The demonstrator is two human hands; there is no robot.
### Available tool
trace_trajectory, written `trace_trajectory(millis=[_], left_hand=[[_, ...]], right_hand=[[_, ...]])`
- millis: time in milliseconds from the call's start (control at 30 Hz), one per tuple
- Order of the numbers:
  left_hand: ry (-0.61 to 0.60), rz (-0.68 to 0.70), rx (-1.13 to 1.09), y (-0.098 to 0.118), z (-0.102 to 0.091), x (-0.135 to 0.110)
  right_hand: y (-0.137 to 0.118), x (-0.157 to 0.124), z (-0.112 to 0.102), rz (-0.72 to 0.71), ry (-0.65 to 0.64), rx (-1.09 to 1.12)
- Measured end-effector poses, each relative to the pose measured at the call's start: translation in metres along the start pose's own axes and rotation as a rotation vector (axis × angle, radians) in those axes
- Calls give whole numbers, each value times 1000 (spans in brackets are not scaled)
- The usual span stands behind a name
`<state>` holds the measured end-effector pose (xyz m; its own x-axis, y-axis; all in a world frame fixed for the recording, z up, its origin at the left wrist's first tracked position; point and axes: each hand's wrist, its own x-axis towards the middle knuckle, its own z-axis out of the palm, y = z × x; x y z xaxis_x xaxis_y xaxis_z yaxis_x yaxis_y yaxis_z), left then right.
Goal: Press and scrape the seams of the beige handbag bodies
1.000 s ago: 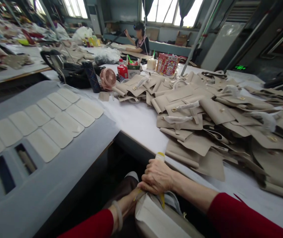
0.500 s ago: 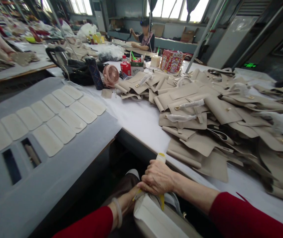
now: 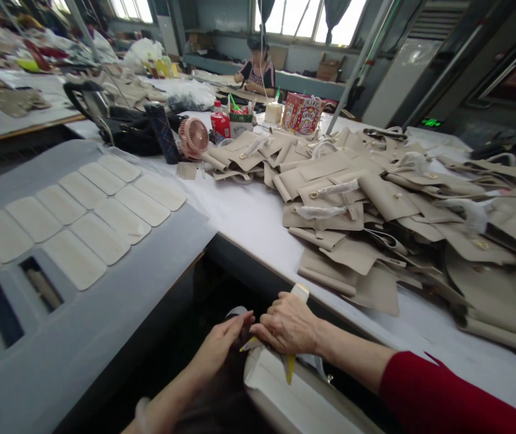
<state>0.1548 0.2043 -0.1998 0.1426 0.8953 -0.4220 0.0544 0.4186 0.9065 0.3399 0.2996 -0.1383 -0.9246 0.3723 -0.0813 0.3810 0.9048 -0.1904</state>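
Observation:
My right hand (image 3: 286,322) is closed around a white-and-yellow hand tool (image 3: 301,292). One pale end sticks out above the fist, and yellow pointed parts show below it; its kind is mostly hidden by the fingers. Right under this fist is the edge of a pale beige bag-like piece (image 3: 292,392), tilted across my lap, with a small metal fitting at its right side. My left hand (image 3: 222,340) holds nothing. Its fingers are stretched out, just left of the right fist and apart from the beige piece.
On the left table, pale rounded panels (image 3: 99,238) lie in rows beside dark rectangular openings (image 3: 1,313). Beige bag parts (image 3: 352,193) are heaped on the right table. Behind stand a pink fan (image 3: 193,137), a red bottle (image 3: 220,122) and a patterned box (image 3: 302,113). A person (image 3: 258,72) sits farther back.
My left hand has let go of the beige piece's edge beside my right fist and moved up and left, fingers opening out. My right hand keeps its grip on the tool. The view has shifted slightly.

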Motion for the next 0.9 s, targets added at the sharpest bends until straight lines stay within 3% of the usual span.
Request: trace_trajectory(millis=[133,333,500,567,767,900], left_hand=[[-176,150,-5,18,0,-23],[-194,237,398,28,4,-24],[-186,302,526,33,5,-29],[-204,288,461,33,5,-30],[-255,60,76,31,7,-9],[-257,2,38,25,13,7]], right_hand=[[-4,-3,1,49,5,-5],[-12,-12,5,104,10,-11],[-23,-21,12,169,15,6],[-27,-24,13,199,17,15],[-36,-34,6,313,-4,40],[-37,-65,-7,561,13,75]])
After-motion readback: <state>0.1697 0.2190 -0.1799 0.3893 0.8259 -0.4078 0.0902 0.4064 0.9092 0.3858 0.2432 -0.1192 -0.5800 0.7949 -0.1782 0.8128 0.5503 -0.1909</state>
